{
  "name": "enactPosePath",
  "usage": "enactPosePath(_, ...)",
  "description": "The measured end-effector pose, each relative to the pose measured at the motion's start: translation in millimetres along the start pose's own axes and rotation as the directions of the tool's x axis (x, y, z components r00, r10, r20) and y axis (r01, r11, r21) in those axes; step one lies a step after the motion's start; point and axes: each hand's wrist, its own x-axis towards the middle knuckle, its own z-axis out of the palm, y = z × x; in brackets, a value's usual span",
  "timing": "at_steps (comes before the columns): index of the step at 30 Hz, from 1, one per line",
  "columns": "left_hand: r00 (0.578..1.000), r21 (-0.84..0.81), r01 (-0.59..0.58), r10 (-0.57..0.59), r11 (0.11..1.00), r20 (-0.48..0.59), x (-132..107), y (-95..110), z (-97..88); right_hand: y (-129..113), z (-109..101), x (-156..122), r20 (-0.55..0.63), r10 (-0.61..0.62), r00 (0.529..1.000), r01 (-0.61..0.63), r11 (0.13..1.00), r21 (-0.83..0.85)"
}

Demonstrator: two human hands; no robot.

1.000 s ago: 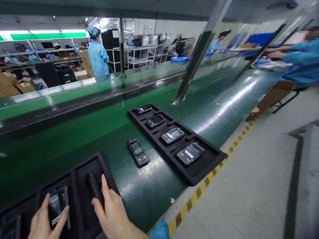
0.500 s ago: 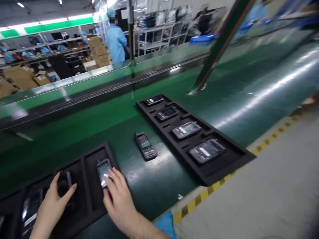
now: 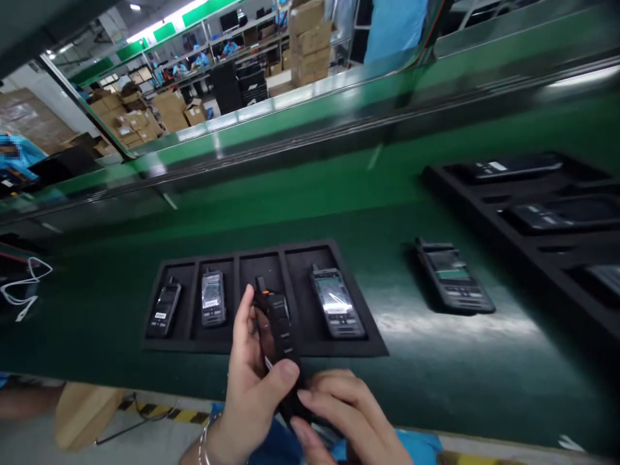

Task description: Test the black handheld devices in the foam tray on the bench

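Note:
My left hand is wrapped round a black handheld radio with a stubby antenna and an orange spot near its top. It is held tilted on edge above the near side of a black foam tray. At its lower end my right hand pinches with thumb and fingers; what exactly the fingertips grip there is partly hidden. Three similar radios lie screen up in the tray: one at the far left, another beside it, and one in the right compartment.
A loose radio lies on the green conveyor surface right of the tray. Farther right, a second foam tray holds several radios. A white cable lies at the far left. Another person's arm shows at lower left beside a wooden stool.
The view has swung left. My left hand has lifted its radio out of the tray. My right hand has left the radio in the right compartment and now grips the lifted radio's lower end.

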Motion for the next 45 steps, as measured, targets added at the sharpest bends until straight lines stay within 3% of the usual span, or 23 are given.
enactPosePath(4,0.999,-0.075,0.021,-0.024,0.997,-0.040,-6,4,-19.2,-9,9,18,0.114,-0.026,0.993,0.035,0.997,-0.070)
enactPosePath(7,0.997,-0.128,0.074,-0.069,0.989,0.037,-12,5,-28.6,-13,12,30,0.043,0.013,0.999,-0.005,0.985,-0.175)
enactPosePath(10,0.992,-0.186,0.105,-0.090,0.977,0.087,-16,6,-32.5,-16,11,34,0.093,-0.076,0.993,0.095,0.971,-0.218)
enactPosePath(16,0.998,-0.196,0.042,-0.048,0.980,-0.027,-17,8,-36.3,-19,16,23,0.207,-0.122,0.971,0.160,0.970,-0.182)
enactPosePath(19,1.000,-0.239,-0.008,0.015,0.971,0.027,-17,6,-39.0,-16,22,15,0.151,-0.038,0.988,0.050,0.995,-0.082)
enactPosePath(21,0.996,-0.249,-0.053,0.071,0.967,0.062,-17,3,-40.6,-13,25,8,0.148,0.152,0.977,-0.167,0.981,0.097)
enactPosePath(22,0.993,-0.245,-0.076,0.095,0.967,0.067,-17,1,-41.3,-11,25,5,0.203,0.275,0.940,-0.316,0.924,0.214)
enactPosePath(24,0.990,-0.234,-0.120,0.134,0.965,0.043,-19,-3,-43.3,-8,26,0,0.425,0.437,0.793,-0.599,0.689,0.409)
enactPosePath(26,0.987,-0.222,-0.150,0.157,0.963,0.016,-22,-7,-46.5,-8,25,-3,0.620,0.441,0.649,-0.758,0.448,0.474)
enactPosePath(27,0.987,-0.214,-0.155,0.162,0.965,0.015,-23,-8,-48.7,-8,25,-3,0.666,0.426,0.612,-0.789,0.384,0.480)
enactPosePath(29,0.987,-0.199,-0.131,0.146,0.971,0.061,-26,-8,-53.9,-9,24,-3,0.694,0.419,0.586,-0.809,0.349,0.473)
enactPosePath(34,0.971,-0.110,-0.045,0.069,0.993,0.229,-29,2,-63.5,-7,25,-7,0.617,0.490,0.616,-0.786,0.437,0.437)
enactPosePath(39,0.969,-0.150,0.020,0.017,0.989,0.246,-30,1,-65.5,-1,29,-17,0.508,0.433,0.744,-0.647,0.658,0.387)
enactPosePath(45,0.981,-0.126,0.027,-0.002,0.992,0.195,-31,-7,-64.5,4,34,-21,0.424,0.354,0.834,-0.492,0.825,0.277)
